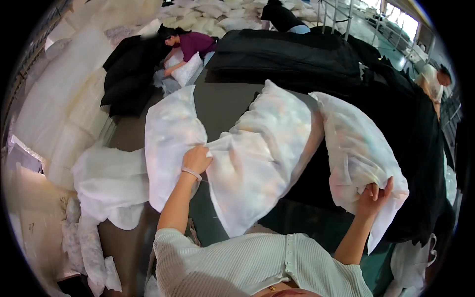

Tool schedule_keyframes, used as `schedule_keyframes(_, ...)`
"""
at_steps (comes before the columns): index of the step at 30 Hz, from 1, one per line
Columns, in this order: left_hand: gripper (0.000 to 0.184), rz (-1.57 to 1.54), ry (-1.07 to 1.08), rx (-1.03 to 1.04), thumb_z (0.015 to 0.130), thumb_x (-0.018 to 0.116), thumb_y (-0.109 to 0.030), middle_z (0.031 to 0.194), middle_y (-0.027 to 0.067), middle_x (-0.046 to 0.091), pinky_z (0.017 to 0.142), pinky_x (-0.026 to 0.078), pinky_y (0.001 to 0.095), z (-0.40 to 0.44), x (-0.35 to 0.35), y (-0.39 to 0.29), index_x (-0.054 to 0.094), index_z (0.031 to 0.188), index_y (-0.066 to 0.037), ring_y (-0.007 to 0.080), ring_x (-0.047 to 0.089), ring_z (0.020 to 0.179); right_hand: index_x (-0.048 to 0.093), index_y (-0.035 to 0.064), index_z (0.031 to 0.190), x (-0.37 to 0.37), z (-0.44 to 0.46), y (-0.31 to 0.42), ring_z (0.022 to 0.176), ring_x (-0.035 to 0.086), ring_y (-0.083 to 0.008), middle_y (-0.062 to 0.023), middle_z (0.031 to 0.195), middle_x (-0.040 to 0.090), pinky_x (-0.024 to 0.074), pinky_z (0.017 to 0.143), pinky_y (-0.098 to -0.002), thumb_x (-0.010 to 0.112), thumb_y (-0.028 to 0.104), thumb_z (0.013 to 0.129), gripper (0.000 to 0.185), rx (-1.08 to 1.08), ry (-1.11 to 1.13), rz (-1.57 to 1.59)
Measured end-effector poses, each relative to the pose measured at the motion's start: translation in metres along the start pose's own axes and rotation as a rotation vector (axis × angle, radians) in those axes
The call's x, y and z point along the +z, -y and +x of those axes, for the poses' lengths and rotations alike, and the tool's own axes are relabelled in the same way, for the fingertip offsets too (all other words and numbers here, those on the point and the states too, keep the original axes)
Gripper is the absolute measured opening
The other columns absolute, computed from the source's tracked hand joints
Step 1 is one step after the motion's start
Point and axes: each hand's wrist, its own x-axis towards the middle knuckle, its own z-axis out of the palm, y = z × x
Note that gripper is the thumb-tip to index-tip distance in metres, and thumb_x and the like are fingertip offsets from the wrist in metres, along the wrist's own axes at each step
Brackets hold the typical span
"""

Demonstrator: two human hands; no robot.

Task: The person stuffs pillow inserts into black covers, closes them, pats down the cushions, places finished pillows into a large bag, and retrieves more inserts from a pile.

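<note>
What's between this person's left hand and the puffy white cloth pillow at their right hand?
In the head view, another puffy white cloth pillow lies between the left hand and the pillow at the right hand.

One camera, worn on the head, looked forward and down in a wide, round-edged view. The wearer's shirt (222, 262) lay nearest, along the bottom; the left hand (198, 158) and right hand (374, 199) showed close, above it. Past the grey table (220, 105), the view stretched off to distant windows (403, 24) at upper right.
</note>
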Motion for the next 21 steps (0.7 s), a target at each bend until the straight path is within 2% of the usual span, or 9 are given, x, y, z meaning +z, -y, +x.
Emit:
schedule_keyframes(1,0.026,-0.15,-0.315,-0.01,0.073,0.066,-0.025,0.095,0.018,0.067,0.079,0.052,0.0456,0.0,0.007,0.013,0.069,0.09,-0.006,0.0371,0.064,0.091,0.056,0.0006,0.119,0.002,0.001,-0.003,0.041,0.043,-0.0078,-0.0108,0.109,0.067,0.0382,0.048,-0.0224,0.051,0.029,0.099,0.035,0.01,-0.003,-0.008)
schedule_keyframes(3,0.023,-0.245,-0.507,-0.269,0.073,0.067,-0.022,0.093,0.019,0.067,0.077,0.052,0.0443,0.016,-0.034,0.023,0.068,0.089,-0.006,0.0381,0.064,0.089,0.057,0.0036,0.12,0.005,0.006,-0.008,0.04,0.041,-0.0094,-0.0108,0.119,0.064,0.0365,0.048,-0.0215,0.048,0.026,0.099,0.032,-0.127,-0.081,-0.023)
schedule_keyframes(8,0.026,-0.261,-1.045,-0.191,0.074,0.07,-0.019,0.092,0.0197,0.066,0.077,0.051,0.0418,0.077,-0.097,0.106,0.065,0.091,-0.001,0.0368,0.063,0.087,0.058,0.004,0.117,0.016,0.02,-0.01,0.038,0.042,-0.0096,-0.0128,0.122,0.063,0.0379,0.047,-0.023,0.048,0.025,0.099,0.029,-0.172,-0.018,-0.003)
schedule_keyframes(10,0.029,-0.265,-1.155,-0.24,0.074,0.071,-0.019,0.094,0.0199,0.066,0.08,0.051,0.0412,0.085,-0.108,0.142,0.064,0.094,0.001,0.0357,0.063,0.088,0.058,0.0023,0.115,0.034,0.012,-0.012,0.035,0.04,-0.0113,-0.0136,0.116,0.066,0.0417,0.046,-0.0252,0.048,0.028,0.099,0.032,-0.017,0.09,-0.022)
schedule_keyframes(14,0.034,-0.157,-1.214,-0.386,0.075,0.072,-0.018,0.098,0.0202,0.066,0.084,0.05,0.0401,0.086,-0.096,0.203,0.062,0.099,0.005,0.0336,0.063,0.09,0.058,0.0011,0.115,0.042,0.012,-0.019,0.033,0.039,-0.0128,-0.0141,0.113,0.067,0.0432,0.044,-0.026,0.049,0.029,0.098,0.034,-0.04,0.055,0.004)
schedule_keyframes(16,0.037,0.043,-1.191,-0.301,0.076,0.073,-0.018,0.1,0.0203,0.066,0.086,0.049,0.0395,0.076,-0.075,0.208,0.062,0.101,0.006,0.0326,0.063,0.091,0.057,0.001,0.116,0.046,0.01,-0.022,0.033,0.039,-0.0135,-0.0143,0.114,0.067,0.0418,0.041,-0.0252,0.049,0.028,0.098,0.034,-0.056,0.0,0.034)
schedule_keyframes(18,0.034,-0.429,-0.687,-0.168,0.077,0.072,-0.02,0.093,0.0158,0.061,0.089,0.046,0.0362,0.022,-0.107,0.121,0.057,0.097,0.003,0.0288,0.057,0.088,0.056,0.0001,0.118,0.05,0.008,-0.025,0.035,0.041,-0.0129,-0.0148,0.118,0.065,0.042,0.044,-0.0247,0.049,0.027,0.098,0.034,-0.037,0.021,0.026)
schedule_keyframes(19,0.031,-0.518,-0.712,-0.02,0.086,0.065,-0.024,0.095,0.0126,0.057,0.09,0.043,0.033,0.015,-0.093,0.141,0.053,0.098,0.002,0.0238,0.054,0.092,0.055,-0.0008,0.12,0.053,0.011,-0.031,0.036,0.043,-0.012,-0.0152,0.121,0.064,0.0428,0.048,-0.0245,0.049,0.026,0.099,0.034,-0.008,0.062,0.0)
schedule_keyframes(21,0.033,-0.77,-1.246,-0.163,0.097,0.053,-0.028,0.104,0.0137,0.058,0.095,0.039,0.0335,0.008,-0.059,0.215,0.054,0.102,0.004,0.0222,0.052,0.099,0.056,-0.0004,0.12,0.044,0.019,-0.036,0.036,0.043,-0.0125,-0.0145,0.122,0.063,0.0442,0.05,-0.0256,0.049,0.026,0.099,0.035,0.002,0.052,-0.001)
